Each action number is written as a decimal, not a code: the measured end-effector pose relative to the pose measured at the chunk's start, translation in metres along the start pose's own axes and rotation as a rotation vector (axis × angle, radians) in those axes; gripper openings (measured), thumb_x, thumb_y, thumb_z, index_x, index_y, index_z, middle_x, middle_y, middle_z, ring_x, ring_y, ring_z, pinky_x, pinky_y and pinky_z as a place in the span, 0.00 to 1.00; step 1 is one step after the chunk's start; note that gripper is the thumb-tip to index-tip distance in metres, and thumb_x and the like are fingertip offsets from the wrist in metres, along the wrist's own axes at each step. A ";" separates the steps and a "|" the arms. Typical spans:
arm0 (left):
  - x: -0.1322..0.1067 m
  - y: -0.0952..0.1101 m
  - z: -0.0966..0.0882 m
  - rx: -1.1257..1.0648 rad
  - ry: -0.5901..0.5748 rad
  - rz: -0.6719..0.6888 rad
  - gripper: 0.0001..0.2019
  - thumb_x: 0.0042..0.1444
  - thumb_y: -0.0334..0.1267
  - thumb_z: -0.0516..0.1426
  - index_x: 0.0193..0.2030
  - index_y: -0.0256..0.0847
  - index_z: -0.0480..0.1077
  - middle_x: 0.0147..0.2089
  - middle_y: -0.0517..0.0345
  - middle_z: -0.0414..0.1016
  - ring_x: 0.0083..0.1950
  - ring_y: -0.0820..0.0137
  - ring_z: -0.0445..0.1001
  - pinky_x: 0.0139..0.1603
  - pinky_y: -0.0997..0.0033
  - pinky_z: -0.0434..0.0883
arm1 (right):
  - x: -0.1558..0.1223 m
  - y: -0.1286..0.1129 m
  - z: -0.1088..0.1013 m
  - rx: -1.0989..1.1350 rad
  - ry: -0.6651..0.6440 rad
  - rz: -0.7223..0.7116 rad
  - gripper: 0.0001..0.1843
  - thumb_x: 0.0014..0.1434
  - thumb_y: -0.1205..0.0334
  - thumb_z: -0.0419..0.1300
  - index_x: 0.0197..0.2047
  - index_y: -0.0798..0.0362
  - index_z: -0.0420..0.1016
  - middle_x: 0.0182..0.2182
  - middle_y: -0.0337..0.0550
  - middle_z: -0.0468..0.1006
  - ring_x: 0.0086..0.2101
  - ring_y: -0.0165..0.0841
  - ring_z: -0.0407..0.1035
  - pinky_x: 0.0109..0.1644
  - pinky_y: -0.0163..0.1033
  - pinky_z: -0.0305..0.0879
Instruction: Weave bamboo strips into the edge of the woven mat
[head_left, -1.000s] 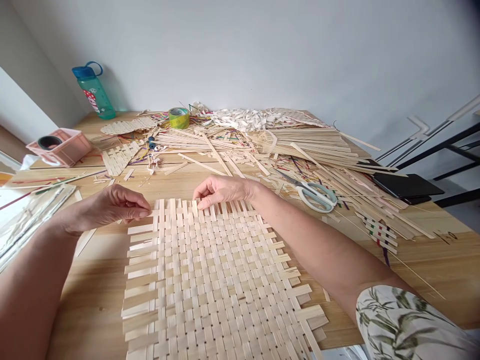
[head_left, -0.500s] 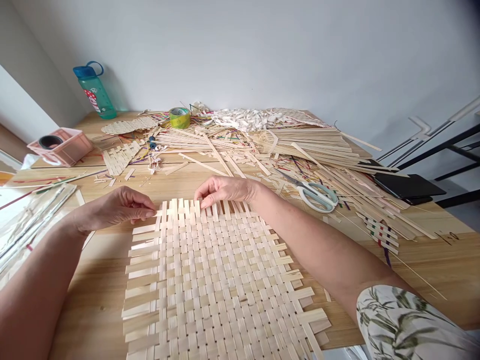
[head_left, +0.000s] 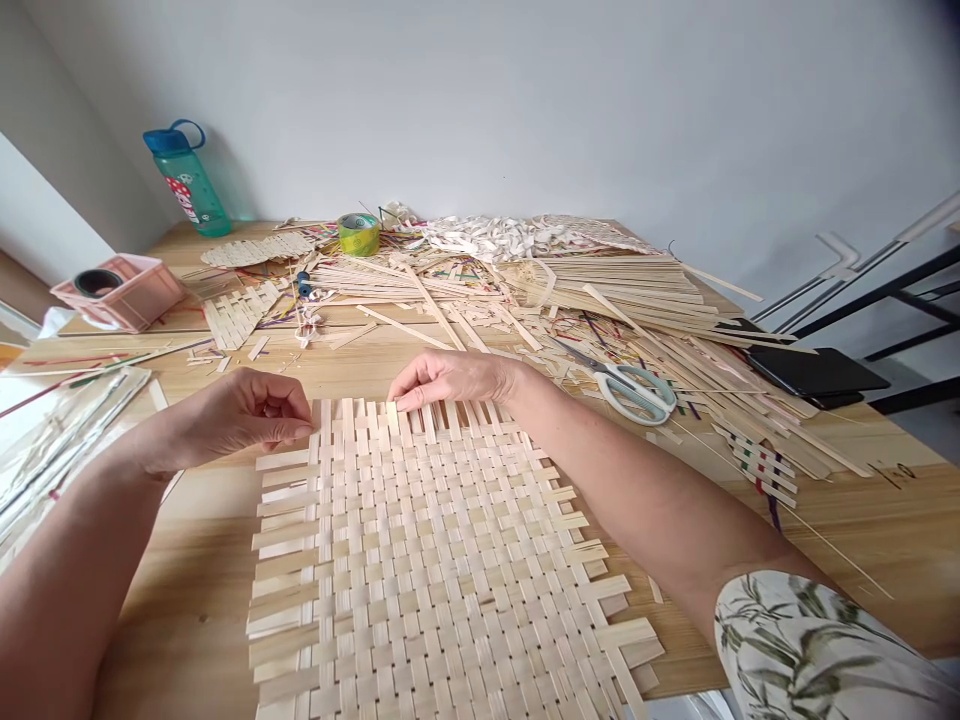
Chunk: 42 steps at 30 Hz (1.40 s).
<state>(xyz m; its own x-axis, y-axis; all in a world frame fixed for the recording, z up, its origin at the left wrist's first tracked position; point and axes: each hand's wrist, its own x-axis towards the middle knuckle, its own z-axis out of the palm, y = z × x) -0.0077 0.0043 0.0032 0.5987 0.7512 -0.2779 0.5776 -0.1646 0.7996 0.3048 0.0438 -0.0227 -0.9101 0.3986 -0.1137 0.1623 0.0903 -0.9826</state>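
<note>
Head view: one woven mat, pale flat strips, on a wooden table. Left hand: fingers pinching mat's far left corner. Right hand: thumb and fingers pinching its far edge. Scissors: beyond right forearm.

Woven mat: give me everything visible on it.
The woven mat is made of pale, flat, wood-like strips interlaced over and under in a fairly tight grid. Uneven strip ends stick out along its left, right and far edges. It lies on the wooden table, its near edge out of frame. The left hand pinches its far-left corner; the right hand grips the far edge.
</note>
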 end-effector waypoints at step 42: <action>-0.006 -0.004 -0.013 -0.059 0.034 0.083 0.11 0.60 0.44 0.63 0.33 0.39 0.74 0.26 0.62 0.70 0.26 0.76 0.65 0.27 0.79 0.65 | -0.005 0.007 -0.012 0.056 0.107 0.063 0.18 0.51 0.52 0.76 0.38 0.56 0.83 0.32 0.41 0.82 0.30 0.27 0.72 0.35 0.32 0.66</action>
<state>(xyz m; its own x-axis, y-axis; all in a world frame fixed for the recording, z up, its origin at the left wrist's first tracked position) -0.0212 0.0086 0.0085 0.6230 0.7583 -0.1920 0.4929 -0.1900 0.8491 0.3152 0.0535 -0.0271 -0.8521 0.4976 -0.1623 0.1937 0.0118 -0.9810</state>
